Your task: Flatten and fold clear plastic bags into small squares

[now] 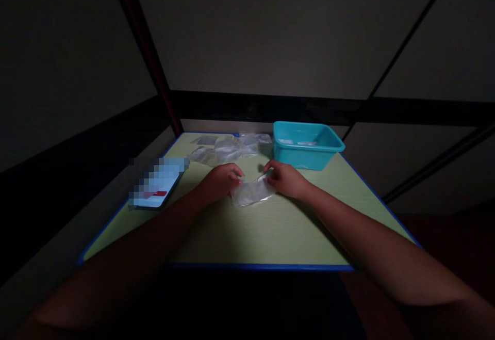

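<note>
A clear plastic bag [252,194] stretches between my two hands, just above or on the middle of the table. My left hand [223,179] pinches its left upper corner between thumb and fingers. At the right upper corner, the thumb and fingers of my right hand [285,179] are closed on the same bag. Beyond my hands, several more clear plastic bags [230,149] lie loosely overlapped on the tabletop. Whether the held bag has anything inside, I cannot tell.
A turquoise plastic basket [303,158] stands at the table's back right, with some small pale items inside. On the left lies a phone [160,182] with a lit, partly blurred screen. The pale table [270,242] has a blue edge, and dark panelled walls rise behind it.
</note>
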### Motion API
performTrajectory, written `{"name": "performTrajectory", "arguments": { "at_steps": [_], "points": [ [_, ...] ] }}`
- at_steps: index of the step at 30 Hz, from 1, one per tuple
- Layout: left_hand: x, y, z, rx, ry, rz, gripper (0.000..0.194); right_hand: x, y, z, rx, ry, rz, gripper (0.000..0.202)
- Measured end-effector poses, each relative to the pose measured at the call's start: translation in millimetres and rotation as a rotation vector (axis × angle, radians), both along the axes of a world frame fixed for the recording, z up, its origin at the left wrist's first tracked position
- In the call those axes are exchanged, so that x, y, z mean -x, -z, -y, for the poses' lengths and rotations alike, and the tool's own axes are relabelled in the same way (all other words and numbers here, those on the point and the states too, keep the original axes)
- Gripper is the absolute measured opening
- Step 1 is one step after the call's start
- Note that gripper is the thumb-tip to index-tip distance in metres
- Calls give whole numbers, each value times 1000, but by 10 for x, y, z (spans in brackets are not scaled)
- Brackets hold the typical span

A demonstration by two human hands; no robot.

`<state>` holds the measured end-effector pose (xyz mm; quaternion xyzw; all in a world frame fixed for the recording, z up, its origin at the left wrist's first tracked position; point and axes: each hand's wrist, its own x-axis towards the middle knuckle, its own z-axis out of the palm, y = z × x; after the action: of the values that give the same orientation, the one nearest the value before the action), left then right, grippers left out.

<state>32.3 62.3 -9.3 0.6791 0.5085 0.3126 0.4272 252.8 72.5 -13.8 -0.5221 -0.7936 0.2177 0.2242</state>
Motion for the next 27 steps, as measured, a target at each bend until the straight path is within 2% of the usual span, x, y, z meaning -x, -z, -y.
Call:
{"name": "performTrajectory", "arguments": {
  "at_steps": [3,5,8,12,16,21,27],
  "points": [
    [10,30,-14,-107,-14,-58,16,-6,-61,32,-36,27,190,18],
    [10,34,-16,-187,-38,-97,15,-16,-80,30,-85,34,234,17],
    [12,28,-19,-260,-60,-161,14,-28,-60,-2,-180,-69,166,16],
    [20,19,-20,-280,-56,-251,18,-20,16,-44,-166,-207,58,23],
    [27,29,-23,-320,-52,-305,18,-11,45,-43,-166,-232,97,28],
    [38,36,-14,-333,-28,-289,16,-17,14,-22,-98,-210,67,17],
    [25,-60,26,-303,101,-364,29,-5,21,-46,-101,-263,15,10]
  ]
}}
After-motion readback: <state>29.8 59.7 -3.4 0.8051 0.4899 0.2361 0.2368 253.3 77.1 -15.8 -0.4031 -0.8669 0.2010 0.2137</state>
